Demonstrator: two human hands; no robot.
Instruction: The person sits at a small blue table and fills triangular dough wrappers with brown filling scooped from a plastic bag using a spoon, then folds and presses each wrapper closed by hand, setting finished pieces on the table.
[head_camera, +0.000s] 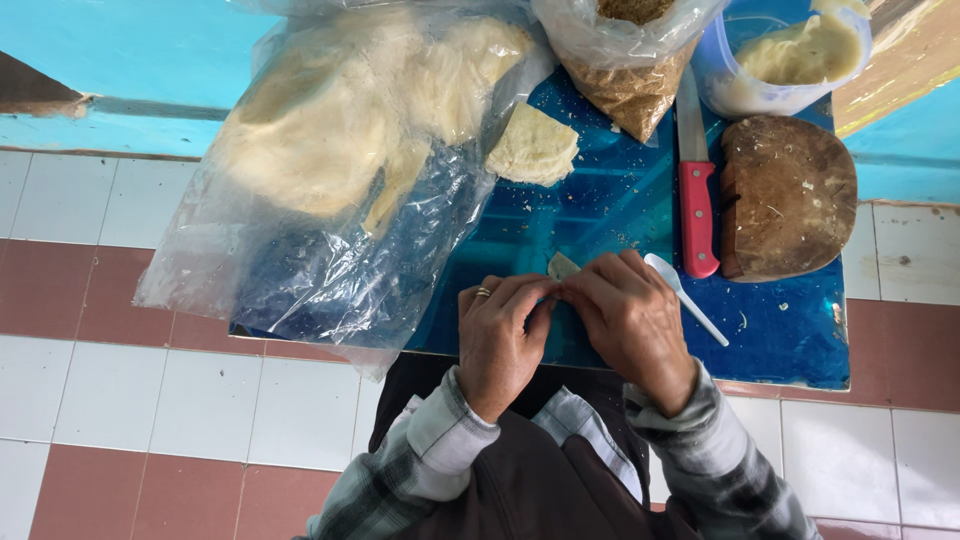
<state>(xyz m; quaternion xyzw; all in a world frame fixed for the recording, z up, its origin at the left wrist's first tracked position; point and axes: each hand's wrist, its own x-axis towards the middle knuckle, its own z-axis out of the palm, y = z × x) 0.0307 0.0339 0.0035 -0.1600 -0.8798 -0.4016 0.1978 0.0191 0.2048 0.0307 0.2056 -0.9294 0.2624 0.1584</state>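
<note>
Pinching together over the blue table (800, 340), the left hand (503, 335) and right hand (628, 322) grip a small pale dough wrapper (561, 266), apparently folding it. Pressed unevenly, the thin sheet could tear, and the white plastic spoon (683, 295) beside the right hand could be knocked away.

White-and-red tiled floor (150, 380), turquoise wall (120, 60)

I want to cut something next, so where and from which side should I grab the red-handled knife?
Take the knife by its red handle, coming from the near edge of the blue table. The handle points toward the person, while the blade runs away between the crumb bag and the wooden block.
</note>
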